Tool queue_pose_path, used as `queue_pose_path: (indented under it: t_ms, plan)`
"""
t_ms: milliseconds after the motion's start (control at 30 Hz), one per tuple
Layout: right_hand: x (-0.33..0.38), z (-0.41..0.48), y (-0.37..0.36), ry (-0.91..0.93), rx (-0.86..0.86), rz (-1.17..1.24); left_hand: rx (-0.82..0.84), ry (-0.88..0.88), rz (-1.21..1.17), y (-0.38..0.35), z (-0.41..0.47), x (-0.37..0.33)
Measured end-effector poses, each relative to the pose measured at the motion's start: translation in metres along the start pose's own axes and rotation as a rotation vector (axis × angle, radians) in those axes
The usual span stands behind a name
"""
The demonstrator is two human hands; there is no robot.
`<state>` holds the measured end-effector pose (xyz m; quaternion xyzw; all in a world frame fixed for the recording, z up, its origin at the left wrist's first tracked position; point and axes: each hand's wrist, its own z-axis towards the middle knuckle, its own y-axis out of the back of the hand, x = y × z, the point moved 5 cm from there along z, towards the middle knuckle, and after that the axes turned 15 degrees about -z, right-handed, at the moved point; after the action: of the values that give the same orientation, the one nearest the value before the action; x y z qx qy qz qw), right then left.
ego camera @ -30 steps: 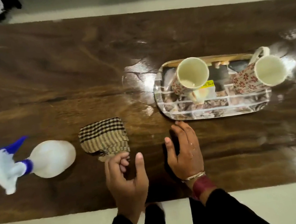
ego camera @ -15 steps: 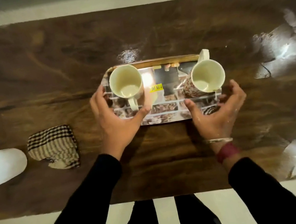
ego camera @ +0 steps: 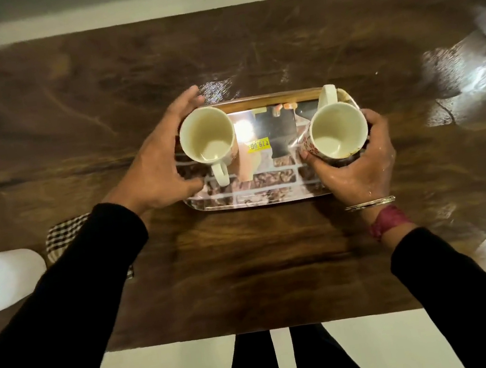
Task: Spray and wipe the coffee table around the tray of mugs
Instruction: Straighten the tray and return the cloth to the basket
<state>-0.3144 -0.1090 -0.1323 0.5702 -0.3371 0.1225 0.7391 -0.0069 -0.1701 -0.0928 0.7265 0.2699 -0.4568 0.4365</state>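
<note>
**Ana:** Dark wood fills the frame, a wide surface [ego camera: 247, 262] with wet glare patches at right, and at centre sits the tray [ego camera: 256, 196], long axis running left to right across the picture.

**Ben:** And both mugs stand upright on it! The left mug [ego camera: 207, 140] points its handle toward the bottom of the frame; the right mug [ego camera: 337, 130] points its handle toward the top.

**Ana:** Look at the grip on each. The left hand [ego camera: 157, 168] is curled around the tray's left end beside the left mug, fingers spread wide. The right hand [ego camera: 359, 166] wraps the right mug, thumb on its patterned side.

**Ben:** Half a second ago that right hand was only at the tray's edge. The left hand has slid up alongside its mug too.

**Ana:** At lower left, the checked cloth [ego camera: 63, 232] and the white spray bottle [ego camera: 3, 279] lie on the surface, well apart from the tray.
</note>
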Motion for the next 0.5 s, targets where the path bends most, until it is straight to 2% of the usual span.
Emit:
queue_pose_path:
  t_ms: [167,267,333,400,433,500]
  plan:
    - [0.011,-0.008,-0.005,0.018,0.012,0.008,-0.073,-0.187,0.052,0.003,0.008,-0.015]
    - [0.014,-0.011,-0.008,0.003,0.004,0.028,-0.189,-0.149,0.143,0.003,0.003,-0.014]
    - [0.013,-0.012,-0.011,0.003,0.007,0.028,-0.336,-0.040,0.300,-0.003,-0.005,-0.013]
    - [0.012,-0.012,-0.013,0.007,0.015,0.024,-0.526,0.180,0.440,-0.012,-0.017,-0.015]
    - [0.012,-0.012,-0.014,0.010,0.020,0.021,-0.592,0.314,0.465,-0.018,-0.022,-0.017]
    - [0.012,-0.010,-0.014,0.025,0.029,0.007,-0.623,0.536,0.383,-0.029,-0.029,-0.018]
